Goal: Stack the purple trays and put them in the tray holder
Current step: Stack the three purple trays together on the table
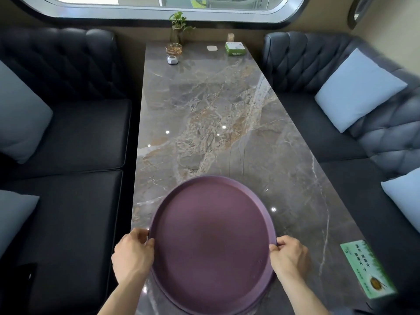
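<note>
Where the frame runs lowest: a round purple tray (212,242) fills the lower centre, matte and faintly grainy, with a shallow raised rim.
Stack: a second purple edge (261,300) peeks out below the tray's lower right rim, so there seems to be at least one more tray beneath; the count cannot be told.
Left hand (131,255): lower left of centre, closed on the tray's left rim, thumb on top and fingers curled under.
Right hand (289,255): lower right of centre, pinching the right rim in the same way, thumb over the lip.
Table (216,114): a long polished slab of grey stone with tan and white veins, glossy enough to mirror small ceiling lights, running from the bottom to the upper centre.
Tray contact: whether the tray rests on the table or is lifted just above it cannot be told.
Far end of table: a green and white box (235,48), a flat pale pad (212,48), an amber glass dish (173,49), a small grey faceted object (172,60) and a leafy plant in a clear vase (178,26).
Lower right: a green printed card (368,269) lies flat at the table's edge.
Seats: dark tufted leather sofas (68,133) flank the table on both sides, with soft pale blue cushions (359,89).
Top: a rounded window frame (159,10) of brushed metal.
</note>
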### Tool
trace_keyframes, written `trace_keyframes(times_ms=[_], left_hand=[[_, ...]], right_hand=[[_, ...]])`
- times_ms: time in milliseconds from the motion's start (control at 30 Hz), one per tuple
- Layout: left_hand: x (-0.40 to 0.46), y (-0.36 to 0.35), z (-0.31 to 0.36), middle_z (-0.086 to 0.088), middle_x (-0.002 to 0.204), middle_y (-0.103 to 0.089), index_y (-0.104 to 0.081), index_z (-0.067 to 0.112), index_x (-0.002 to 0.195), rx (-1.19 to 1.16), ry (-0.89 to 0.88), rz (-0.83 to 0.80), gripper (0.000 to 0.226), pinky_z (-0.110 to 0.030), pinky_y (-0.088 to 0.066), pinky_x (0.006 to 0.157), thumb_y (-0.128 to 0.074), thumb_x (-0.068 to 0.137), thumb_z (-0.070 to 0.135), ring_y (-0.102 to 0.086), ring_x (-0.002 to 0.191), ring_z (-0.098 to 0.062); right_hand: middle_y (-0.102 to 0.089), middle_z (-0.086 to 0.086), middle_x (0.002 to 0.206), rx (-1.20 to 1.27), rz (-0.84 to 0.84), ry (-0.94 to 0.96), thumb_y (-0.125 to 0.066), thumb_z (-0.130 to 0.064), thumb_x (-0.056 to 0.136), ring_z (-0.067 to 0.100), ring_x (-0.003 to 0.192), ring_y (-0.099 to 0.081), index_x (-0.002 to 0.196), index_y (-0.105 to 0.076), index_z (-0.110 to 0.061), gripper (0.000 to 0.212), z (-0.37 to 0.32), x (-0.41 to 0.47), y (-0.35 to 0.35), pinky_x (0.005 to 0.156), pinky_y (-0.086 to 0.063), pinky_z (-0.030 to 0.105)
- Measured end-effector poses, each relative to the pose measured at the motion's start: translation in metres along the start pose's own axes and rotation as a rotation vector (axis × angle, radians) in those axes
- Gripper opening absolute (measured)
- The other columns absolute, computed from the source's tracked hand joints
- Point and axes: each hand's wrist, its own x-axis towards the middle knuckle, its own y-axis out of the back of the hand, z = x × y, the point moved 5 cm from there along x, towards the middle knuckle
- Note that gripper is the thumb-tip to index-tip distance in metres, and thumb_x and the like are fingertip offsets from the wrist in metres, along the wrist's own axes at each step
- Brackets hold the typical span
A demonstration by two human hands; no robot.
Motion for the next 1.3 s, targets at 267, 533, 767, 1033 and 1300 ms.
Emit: trace_keyframes(times_ms=[267, 533, 767, 1033, 1300], left_hand=[[-0.001, 0.002, -0.001, 0.01, 0.084, -0.073, -0.072, 0.03, 0.093, -0.054, 0.039, -0.034, 0.017, -0.032, -0.043, 0.072, -0.069, 0.081, 0.019, -0.066, 0.087, -0.022], [-0.004, 0.003, 0.008, 0.003, 0.09, -0.072, -0.065, 0.038, 0.114, 0.024, -0.081, -0.06, 0.038, -0.042, -0.055, 0.078, -0.061, 0.084, 0.014, -0.066, 0.086, -0.027], [-0.004, 0.0, 0.007, 0.01, 0.085, -0.071, -0.067, 0.035, 0.114, 0.051, -0.08, -0.055, 0.04, -0.037, -0.05, 0.072, -0.061, 0.082, 0.012, -0.064, 0.083, -0.027], [0.001, -0.004, 0.002, 0.008, 0.087, -0.072, -0.067, 0.037, 0.115, 0.045, -0.089, -0.058, 0.04, -0.035, -0.049, 0.073, -0.062, 0.082, 0.014, -0.065, 0.086, -0.027], [0.008, -0.005, 0.0, 0.02, 0.072, -0.061, -0.067, 0.037, 0.105, 0.034, -0.064, -0.075, 0.035, -0.032, -0.045, 0.069, -0.065, 0.08, 0.012, -0.061, 0.079, -0.024]], right_hand=[[-0.073, 0.009, 0.088, -0.04, 0.0, -0.013, -0.074, -0.016, 0.079, 0.035, 0.082, -0.065, 0.085, -0.075, -0.021, 0.008, 0.0, -0.001, 0.0, 0.068, -0.053, 0.033], [-0.072, 0.007, 0.078, -0.064, 0.0, 0.004, -0.074, -0.016, 0.077, 0.028, 0.065, -0.052, 0.078, -0.072, -0.02, 0.005, 0.0, 0.002, 0.0, 0.061, -0.045, 0.027], [-0.066, 0.004, 0.073, -0.068, -0.05, -0.042, -0.07, -0.014, 0.076, 0.03, 0.066, -0.054, 0.073, -0.064, -0.023, 0.011, 0.003, 0.0, 0.004, 0.058, -0.04, 0.027], [-0.061, 0.005, 0.068, -0.041, -0.058, -0.069, -0.071, -0.011, 0.074, 0.031, 0.066, -0.052, 0.066, -0.063, -0.022, 0.015, 0.002, -0.002, 0.007, 0.058, -0.039, 0.028], [-0.059, 0.001, 0.065, -0.017, -0.084, -0.096, -0.075, -0.013, 0.072, 0.03, 0.067, -0.054, 0.065, -0.062, -0.024, 0.018, 0.002, 0.002, 0.005, 0.059, -0.041, 0.028]])
